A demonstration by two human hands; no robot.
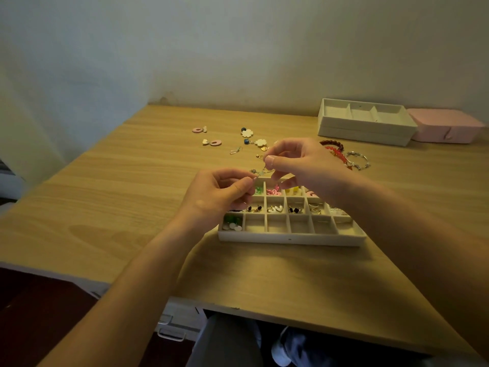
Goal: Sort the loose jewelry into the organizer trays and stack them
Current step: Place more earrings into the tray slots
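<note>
Chain (pixel 260 171) pinched between left hand (pixel 219 194) and right hand (pixel 304 165) above tray (pixel 291 238) rim.

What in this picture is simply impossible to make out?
Head view:
- The small jewelry piece pinched between left hand and right hand: too small and thin to identify.
- The organizer tray, far row: partly hidden by both hands.
- The red bead bracelets: partly hidden behind the right hand.
- The pink box, contents: hidden by its shut lid.
</note>
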